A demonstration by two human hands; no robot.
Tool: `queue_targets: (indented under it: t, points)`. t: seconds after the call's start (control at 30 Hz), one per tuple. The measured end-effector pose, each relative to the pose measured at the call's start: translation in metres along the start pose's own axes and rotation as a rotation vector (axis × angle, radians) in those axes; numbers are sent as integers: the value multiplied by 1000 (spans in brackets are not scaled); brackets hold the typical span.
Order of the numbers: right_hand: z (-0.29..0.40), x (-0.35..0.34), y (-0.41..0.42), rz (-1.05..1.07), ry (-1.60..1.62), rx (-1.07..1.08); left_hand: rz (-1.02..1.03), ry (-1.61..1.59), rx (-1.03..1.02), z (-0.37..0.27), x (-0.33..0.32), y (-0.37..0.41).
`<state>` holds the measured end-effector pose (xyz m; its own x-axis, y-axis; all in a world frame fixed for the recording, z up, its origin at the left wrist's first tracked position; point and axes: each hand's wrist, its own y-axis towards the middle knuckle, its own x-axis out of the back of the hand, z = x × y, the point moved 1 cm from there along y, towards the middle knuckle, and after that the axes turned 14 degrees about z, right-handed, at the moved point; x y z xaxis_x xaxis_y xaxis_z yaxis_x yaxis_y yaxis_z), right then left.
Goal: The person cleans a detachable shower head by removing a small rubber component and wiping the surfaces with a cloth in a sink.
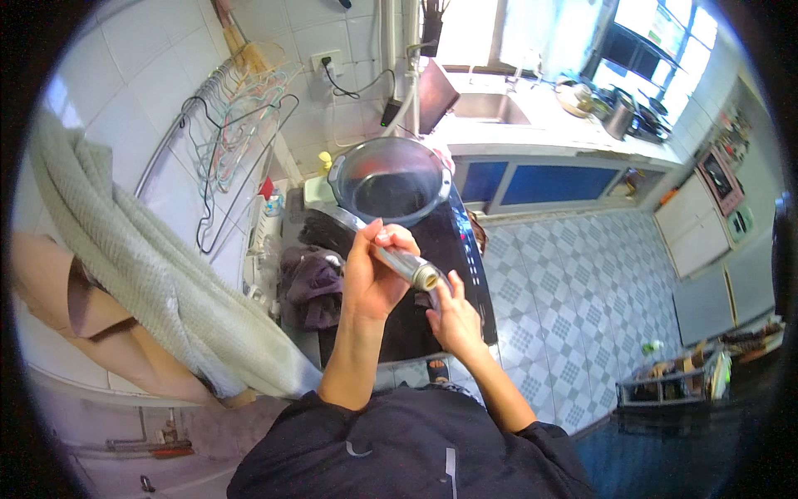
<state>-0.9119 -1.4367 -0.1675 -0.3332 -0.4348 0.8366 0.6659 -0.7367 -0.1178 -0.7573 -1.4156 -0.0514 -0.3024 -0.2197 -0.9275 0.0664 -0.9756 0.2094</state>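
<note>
My left hand [381, 265] is closed around a grey metallic tube [399, 259] with a threaded open end facing down and right. A dark brush-like head [321, 231] lies in line with the tube's far end; whether they are joined I cannot tell. My right hand [458, 318] is beside the threaded end, its fingers around a greyish piece, mostly hidden, that I cannot name. Both hands are above a black glass-topped surface [405, 330]. Beyond them a basin [393, 178] with light handles stands on this surface. A crumpled dark purple cloth [312, 290] lies left of my left hand.
White-green fabric [156, 280] hangs at the left, below wire hangers [243, 125] on a rail. A yellow-topped pump bottle [325, 163] stands behind the basin's left side. A sink [492, 109] is in the counter at the back. Tiled floor [548, 299] extends to the right.
</note>
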Motion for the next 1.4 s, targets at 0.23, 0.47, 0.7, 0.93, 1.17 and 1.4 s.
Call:
queue_targets:
  t: [0.23,0.47,0.7,0.93,1.17,1.4]
  points:
    - [-59,-28,58,281,-210,181,-53,-200,-119,16,4,27]
    - [-15,71,74,236,937,547,-16,-135,-273,0,4,32]
    - [62,129,61,-246,780,993,-21,348,-279,-24,9,32]
    - [85,116,64,-402,660,984,4,161,-343,-34,-7,24]
    - [93,91,68,226,1590,707,66,286,-468,-32,-25,4]
    - [92,84,61,556,1938,592,60,-79,-235,-37,-24,-3]
